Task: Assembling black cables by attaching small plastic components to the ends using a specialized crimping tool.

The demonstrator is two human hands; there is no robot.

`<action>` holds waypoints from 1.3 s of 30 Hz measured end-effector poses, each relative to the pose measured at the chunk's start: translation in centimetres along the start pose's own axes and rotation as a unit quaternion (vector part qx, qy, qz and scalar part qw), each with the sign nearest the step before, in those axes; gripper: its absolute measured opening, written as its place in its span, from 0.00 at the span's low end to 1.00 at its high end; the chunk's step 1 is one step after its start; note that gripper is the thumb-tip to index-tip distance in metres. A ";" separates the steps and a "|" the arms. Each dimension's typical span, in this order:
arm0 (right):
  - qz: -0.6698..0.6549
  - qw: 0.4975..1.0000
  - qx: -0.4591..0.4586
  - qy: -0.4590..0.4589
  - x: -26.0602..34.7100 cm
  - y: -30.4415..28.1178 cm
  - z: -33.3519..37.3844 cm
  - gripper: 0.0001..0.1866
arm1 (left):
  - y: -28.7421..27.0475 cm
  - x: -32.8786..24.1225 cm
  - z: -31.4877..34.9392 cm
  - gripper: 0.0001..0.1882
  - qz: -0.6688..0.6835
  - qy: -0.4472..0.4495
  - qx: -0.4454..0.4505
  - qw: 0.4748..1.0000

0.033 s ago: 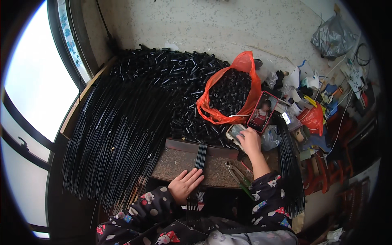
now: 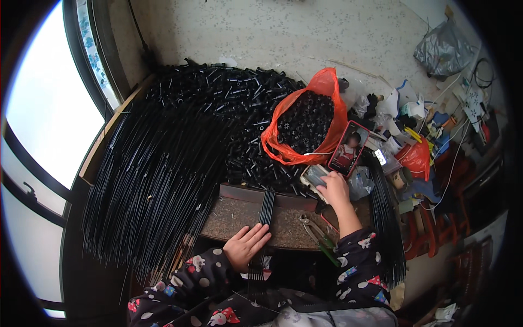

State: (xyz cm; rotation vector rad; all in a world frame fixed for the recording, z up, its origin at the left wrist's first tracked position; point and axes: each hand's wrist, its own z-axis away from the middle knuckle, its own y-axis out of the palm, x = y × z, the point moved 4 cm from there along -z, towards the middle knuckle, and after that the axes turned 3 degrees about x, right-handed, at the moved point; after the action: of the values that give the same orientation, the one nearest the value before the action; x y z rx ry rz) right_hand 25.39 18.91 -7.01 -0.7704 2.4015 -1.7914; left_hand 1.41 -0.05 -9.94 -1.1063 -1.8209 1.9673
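My left hand (image 2: 247,248) lies flat, fingers stretched out, on a row of several thin black rods (image 2: 267,204) side by side. The rods run over the table's front edge toward my lap. My right hand (image 2: 335,189) reaches over a small pale box (image 2: 310,180) with something greyish in it. Its fingers are bent together at the box, and what they pinch, if anything, is hidden. Just beyond that hand a phone (image 2: 348,150) in a red case leans upright, its screen lit. Pliers (image 2: 316,233) with green handles rest on the tabletop between my hands.
A dark ledge (image 2: 261,197) crosses the speckled tabletop (image 2: 229,218). Behind it spreads a heap of black tubular parts (image 2: 239,87); a red plastic bag (image 2: 325,82) holds small black pieces. Long black rods (image 2: 152,185) lie massed at left, another bundle (image 2: 384,223) at right. Clutter fills the far right.
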 end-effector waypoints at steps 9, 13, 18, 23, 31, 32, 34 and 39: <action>-0.029 0.996 -0.035 -0.074 1.4 -0.4 0.8 0.03 | 0.4 -0.9 1.2 0.44 0.017 -0.007 -0.009 1.000; -0.157 0.979 0.013 -0.131 7.0 1.0 1.4 0.05 | 0.1 -0.9 0.7 0.43 0.026 -0.008 -0.016 1.000; -0.086 0.985 0.080 -0.124 7.9 3.7 1.9 0.10 | 0.5 -0.8 0.6 0.43 0.005 -0.008 -0.004 1.000; -0.108 0.985 0.077 -0.114 8.1 3.8 1.7 0.09 | 0.4 -0.7 0.6 0.43 0.012 -0.014 0.005 1.000; -0.131 0.985 0.073 -0.085 8.8 3.6 1.4 0.08 | 0.6 -0.5 0.6 0.46 0.002 -0.006 0.008 1.000; -0.125 0.988 0.071 -0.063 8.4 3.4 1.4 0.06 | 0.6 -0.5 0.6 0.46 0.006 -0.002 0.009 1.000; -0.154 0.983 0.064 -0.071 8.2 3.5 1.3 0.06 | 0.6 -0.4 0.8 0.46 0.007 -0.005 0.005 1.000; -0.147 0.982 0.063 -0.103 8.9 3.7 1.4 0.06 | 0.4 -0.5 0.7 0.47 0.010 -0.005 0.003 1.000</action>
State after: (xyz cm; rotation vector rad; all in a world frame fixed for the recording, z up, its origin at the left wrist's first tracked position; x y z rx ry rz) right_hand 16.76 14.70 -8.58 -1.2815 2.1091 -1.8305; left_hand 1.45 -0.97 -10.14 -1.1200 -1.8141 1.9921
